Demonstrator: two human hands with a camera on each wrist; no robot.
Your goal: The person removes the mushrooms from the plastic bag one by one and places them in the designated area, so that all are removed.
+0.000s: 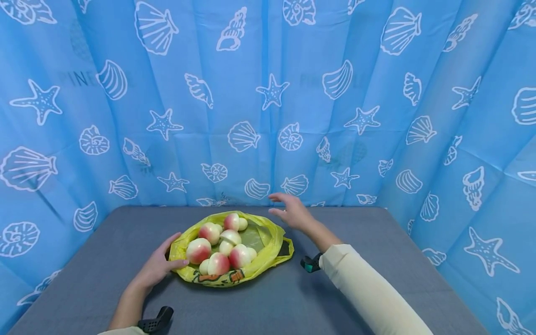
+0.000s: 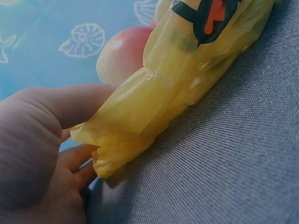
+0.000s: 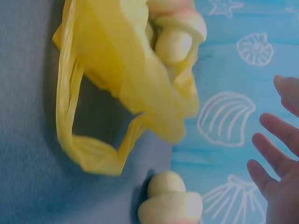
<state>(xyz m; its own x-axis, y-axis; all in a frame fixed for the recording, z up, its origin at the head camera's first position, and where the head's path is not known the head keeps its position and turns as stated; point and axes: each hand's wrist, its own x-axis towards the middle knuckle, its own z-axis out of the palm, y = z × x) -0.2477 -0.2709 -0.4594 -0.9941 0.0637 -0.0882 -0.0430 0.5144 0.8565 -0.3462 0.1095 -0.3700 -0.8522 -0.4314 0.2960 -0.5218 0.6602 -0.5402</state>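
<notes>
A yellow plastic bag [image 1: 268,260] lies spread wide on the table, holding several toy mushrooms [image 1: 198,251] with cream and red caps and pale stems. My left hand [image 1: 156,269] grips the bag's left rim, thumb over the edge and fingers behind it, as the left wrist view shows the bunched plastic [image 2: 126,126]. To the right of the bag, my right hand [image 1: 295,214] is raised above the table's far side, fingers spread and holding nothing. In the right wrist view another toy mushroom [image 3: 170,205] sits on the table outside the bag, near that hand.
The grey table [image 1: 356,279] ends at the back against a blue curtain [image 1: 268,153] printed with white shells and starfish. A loop handle [image 3: 96,156] of the bag spreads onto the table at its right side. A dark wrist strap [image 1: 311,264] shows below the right forearm.
</notes>
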